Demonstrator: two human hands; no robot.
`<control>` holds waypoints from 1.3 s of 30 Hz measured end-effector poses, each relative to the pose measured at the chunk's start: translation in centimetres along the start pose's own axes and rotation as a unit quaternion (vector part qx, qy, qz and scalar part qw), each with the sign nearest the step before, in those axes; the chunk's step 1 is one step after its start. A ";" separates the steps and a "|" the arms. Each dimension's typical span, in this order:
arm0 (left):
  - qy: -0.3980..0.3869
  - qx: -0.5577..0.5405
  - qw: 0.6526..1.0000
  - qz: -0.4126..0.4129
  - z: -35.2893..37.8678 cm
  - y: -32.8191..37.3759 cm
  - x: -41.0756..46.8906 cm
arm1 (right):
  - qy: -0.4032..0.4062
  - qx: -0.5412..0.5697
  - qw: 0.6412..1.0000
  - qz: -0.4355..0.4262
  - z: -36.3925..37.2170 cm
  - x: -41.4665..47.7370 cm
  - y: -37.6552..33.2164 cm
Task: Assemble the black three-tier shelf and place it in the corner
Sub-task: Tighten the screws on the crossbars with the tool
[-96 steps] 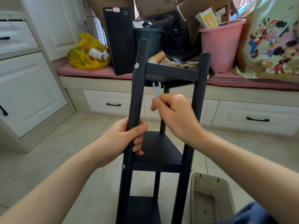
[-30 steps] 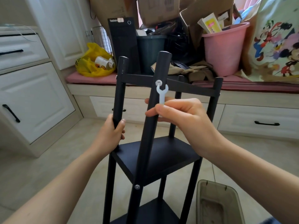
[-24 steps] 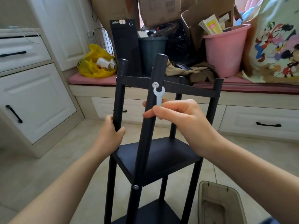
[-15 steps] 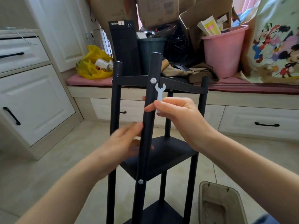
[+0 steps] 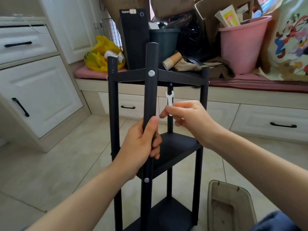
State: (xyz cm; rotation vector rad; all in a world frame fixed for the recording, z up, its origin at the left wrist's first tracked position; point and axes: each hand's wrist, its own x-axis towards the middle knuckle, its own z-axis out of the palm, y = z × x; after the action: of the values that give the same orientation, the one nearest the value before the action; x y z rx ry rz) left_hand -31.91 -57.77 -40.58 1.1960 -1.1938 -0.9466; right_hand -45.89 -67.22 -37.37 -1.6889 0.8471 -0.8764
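The black three-tier shelf [image 5: 176, 147] stands upright on the tiled floor in front of me, its four round posts joined to three square boards. My left hand [image 5: 141, 144] grips the nearest post [image 5: 150, 97] between the top and middle boards. A silver bolt head [image 5: 151, 73] shows on that post at the top board. My right hand [image 5: 188, 117] pinches a small white flat wrench [image 5: 170, 99], its open jaw pointing up just under the top board, in front of the far post.
A window bench with a pink cushion [image 5: 250, 80] runs behind the shelf, loaded with a pink bucket [image 5: 241, 45], a dark bin, paper cups, a yellow bag [image 5: 100, 55] and cardboard. White cabinets [image 5: 36, 90] stand at left. A beige plastic tub [image 5: 228, 207] sits on the floor at lower right.
The shelf has been turned. My left hand moved from the left post onto the nearest post and closed round it. My right hand carried the wrench from the front bolt to under the top board.
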 end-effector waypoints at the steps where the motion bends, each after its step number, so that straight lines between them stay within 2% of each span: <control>1: -0.003 -0.002 1.000 0.005 0.1 0.0 -0.1 | -0.006 -0.010 1.000 0.002 0.1 0.0 -0.1; 15: -0.040 -0.045 0.998 -0.023 0.4 -0.2 -0.1 | -0.029 0.024 0.999 -0.030 0.1 -0.3 -1.2; 22: -0.065 -0.065 0.995 -0.047 0.7 0.0 -0.2 | -0.015 0.081 0.996 -0.030 -0.4 0.3 -1.5; 33: -0.076 -0.067 0.992 -0.075 0.1 0.2 0.8 | 0.031 0.039 0.998 -0.035 0.1 1.3 -1.1; 39: -0.092 -0.065 0.989 -0.092 -0.5 0.0 1.1 | 0.029 0.029 0.998 -0.040 0.4 1.8 -1.6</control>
State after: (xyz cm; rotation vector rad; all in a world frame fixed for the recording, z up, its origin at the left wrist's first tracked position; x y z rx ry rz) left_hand -31.29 -58.76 -40.40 1.1457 -1.1600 -1.2770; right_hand -44.43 -68.21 -35.66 -1.6633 0.7905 -0.9994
